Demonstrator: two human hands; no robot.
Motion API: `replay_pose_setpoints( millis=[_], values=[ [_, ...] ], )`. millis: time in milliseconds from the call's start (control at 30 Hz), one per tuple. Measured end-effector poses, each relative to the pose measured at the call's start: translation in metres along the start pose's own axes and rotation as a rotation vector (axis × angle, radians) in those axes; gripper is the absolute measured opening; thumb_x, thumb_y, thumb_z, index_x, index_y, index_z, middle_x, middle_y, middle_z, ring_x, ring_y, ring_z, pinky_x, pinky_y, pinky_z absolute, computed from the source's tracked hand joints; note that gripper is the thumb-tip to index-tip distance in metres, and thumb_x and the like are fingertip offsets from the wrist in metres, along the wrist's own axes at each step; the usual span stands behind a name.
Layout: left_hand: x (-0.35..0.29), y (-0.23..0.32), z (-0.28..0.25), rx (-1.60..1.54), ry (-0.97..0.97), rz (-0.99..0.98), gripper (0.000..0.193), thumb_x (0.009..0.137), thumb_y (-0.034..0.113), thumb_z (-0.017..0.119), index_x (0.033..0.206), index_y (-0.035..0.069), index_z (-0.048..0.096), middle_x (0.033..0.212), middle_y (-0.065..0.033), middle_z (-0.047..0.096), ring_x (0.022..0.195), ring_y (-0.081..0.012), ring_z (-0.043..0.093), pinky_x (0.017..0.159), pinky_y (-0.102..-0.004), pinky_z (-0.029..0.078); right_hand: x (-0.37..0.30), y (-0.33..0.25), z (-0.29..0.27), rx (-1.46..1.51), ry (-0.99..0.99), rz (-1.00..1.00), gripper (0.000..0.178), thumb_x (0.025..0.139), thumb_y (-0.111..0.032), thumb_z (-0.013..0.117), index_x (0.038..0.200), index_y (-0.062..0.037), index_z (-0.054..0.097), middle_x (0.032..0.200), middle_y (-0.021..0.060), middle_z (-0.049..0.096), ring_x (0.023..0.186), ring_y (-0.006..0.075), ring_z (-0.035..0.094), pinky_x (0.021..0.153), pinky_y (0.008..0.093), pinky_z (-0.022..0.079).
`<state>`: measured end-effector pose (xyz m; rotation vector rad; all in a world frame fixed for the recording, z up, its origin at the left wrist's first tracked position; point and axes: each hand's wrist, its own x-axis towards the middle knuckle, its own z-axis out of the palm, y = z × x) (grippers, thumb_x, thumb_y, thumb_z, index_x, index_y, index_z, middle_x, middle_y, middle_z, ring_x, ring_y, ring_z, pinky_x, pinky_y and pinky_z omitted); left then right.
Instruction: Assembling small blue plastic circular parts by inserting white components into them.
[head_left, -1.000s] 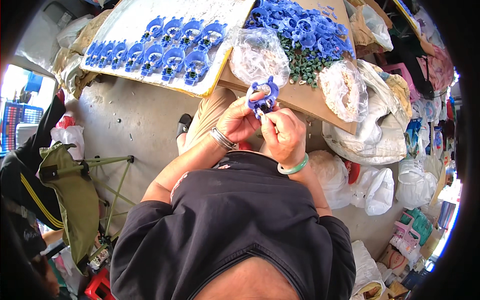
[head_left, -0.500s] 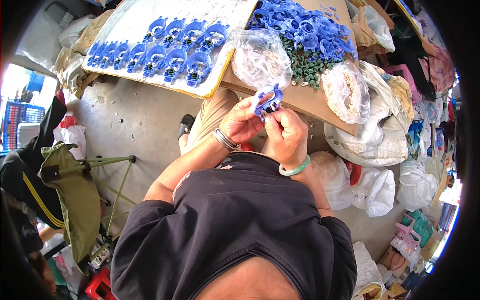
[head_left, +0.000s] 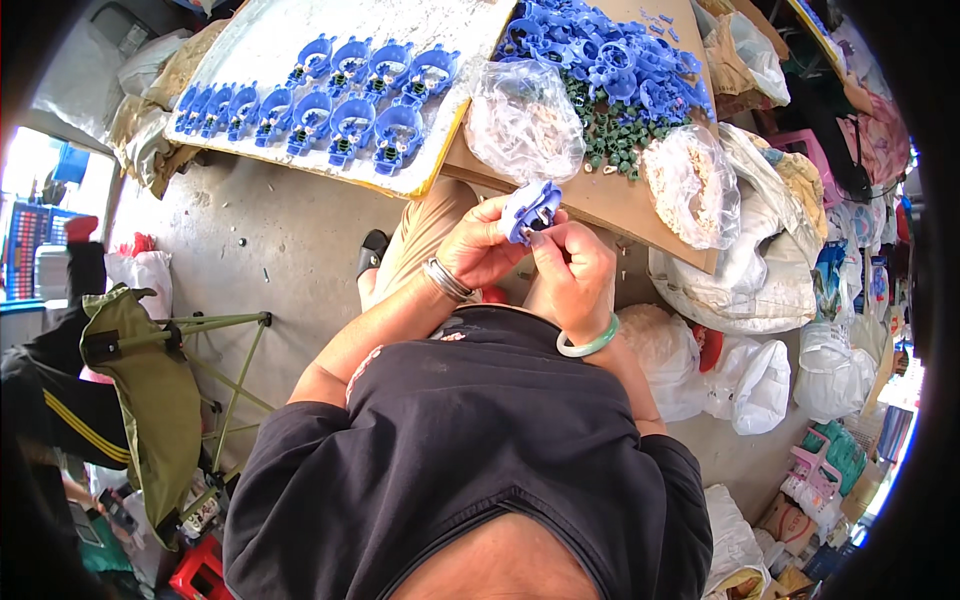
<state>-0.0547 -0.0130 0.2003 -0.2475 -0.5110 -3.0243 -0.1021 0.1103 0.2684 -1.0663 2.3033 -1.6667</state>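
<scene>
— What's the setting on your feed?

— I see a concrete floor (head_left: 290,250) with a brown board (head_left: 610,200) propped over the person's knees, and a white board (head_left: 300,50) beside it carrying rows of blue plastic parts (head_left: 330,105).

— And the hands?

— Both meet just below the brown board's near edge. The left hand (head_left: 480,250) pinches a blue plastic piece (head_left: 528,208) from the side; the right hand (head_left: 572,268) has its fingertips pressed on the same piece. A pile of blue pieces (head_left: 600,60), green bits (head_left: 610,140) and a clear bag (head_left: 520,120) lie on the board above.
</scene>
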Motion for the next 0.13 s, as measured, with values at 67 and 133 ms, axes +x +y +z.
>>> replay_pose_setpoints(
  millis=[67,133],
  values=[
    [-0.0004,-0.0002,0.0018,0.01,0.005,-0.006,0.054,0.074,0.015,0.065,0.119,-0.004,0.042,0.115,-0.0185,0.049,0.109,-0.0267,0.047,0.095,-0.0378,0.036,-0.0005,0.0001,-0.0009,0.001,-0.009,-0.003,0.007,0.074,-0.005,0.059,0.071,0.0008,0.057,0.061,0.0091,0.055,0.054,0.0167,0.052,0.051,0.0277,0.04],
    [-0.0004,-0.0005,0.0007,-0.003,0.033,-0.015,0.056,0.074,0.017,0.065,0.12,-0.003,0.041,0.116,-0.0189,0.049,0.11,-0.0267,0.047,0.095,-0.0378,0.036,-0.0007,0.0005,-0.0019,0.002,-0.017,-0.007,0.009,0.076,-0.006,0.059,0.072,0.002,0.057,0.06,0.0075,0.055,0.055,0.012,0.051,0.052,0.0245,0.04]
  ],
)
